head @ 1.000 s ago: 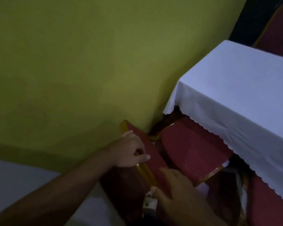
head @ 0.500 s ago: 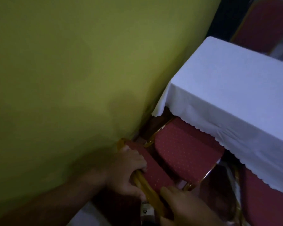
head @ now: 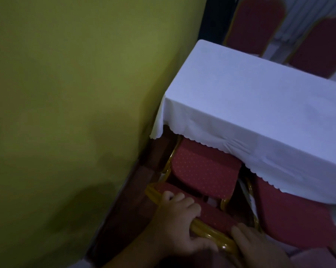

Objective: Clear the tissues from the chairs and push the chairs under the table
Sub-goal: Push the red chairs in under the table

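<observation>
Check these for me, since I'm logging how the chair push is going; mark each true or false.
1. Both hands grip the chair's gold-framed backrest. True: left hand, right hand.
2. The tablecloth is red. False: it is white.
3. The chair seat is fully under the table. False: most of it shows.
4. A yellow-green wall stands to the left. True.

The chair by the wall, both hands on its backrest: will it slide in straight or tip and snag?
The chair probably slides stiffly: its gold frame looks rigid. With the left hand and right hand pushing high on the backrest, it may tip forward. The yellow wall sits close, so it could scrape; the tablecloth hem just drapes.
</observation>
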Available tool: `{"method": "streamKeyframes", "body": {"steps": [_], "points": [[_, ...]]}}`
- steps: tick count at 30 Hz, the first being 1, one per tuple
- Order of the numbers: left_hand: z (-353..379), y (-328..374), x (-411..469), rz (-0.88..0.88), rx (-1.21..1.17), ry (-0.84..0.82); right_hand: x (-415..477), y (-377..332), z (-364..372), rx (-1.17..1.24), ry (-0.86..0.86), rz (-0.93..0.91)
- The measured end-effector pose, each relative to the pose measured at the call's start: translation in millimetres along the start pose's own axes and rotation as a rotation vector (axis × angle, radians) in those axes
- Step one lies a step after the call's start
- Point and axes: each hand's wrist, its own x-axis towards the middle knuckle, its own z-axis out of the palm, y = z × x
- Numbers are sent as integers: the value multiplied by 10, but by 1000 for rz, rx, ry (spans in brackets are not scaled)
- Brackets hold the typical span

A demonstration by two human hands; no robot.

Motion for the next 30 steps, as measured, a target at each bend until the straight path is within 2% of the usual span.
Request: {"method": "streamKeyframes", "body": {"steps": [1, 3, 5, 16, 22, 26, 30], "points": [[-7, -3, 49, -7, 14, 13, -39, 11, -20, -23, 26, -69], [-25, 0, 174, -17, 43, 26, 82, -1, -181, -56, -49, -101], [-60, -9, 300, -29, 65, 38, 225, -16, -299, -99, -55, -55], [-126, -75, 912, -30, 101, 73, 626, 169, -475, -3, -71, 120], [-147, 27, 955, -126, 61, 49, 554, 224, -522, 103, -113, 162], [-125, 514, 1039, -171, 93, -29, 193, 581, -689, 124, -82, 97], [207, 1355, 1087, -107, 152, -130, -376, 1269, -816, 96, -81, 141]]}}
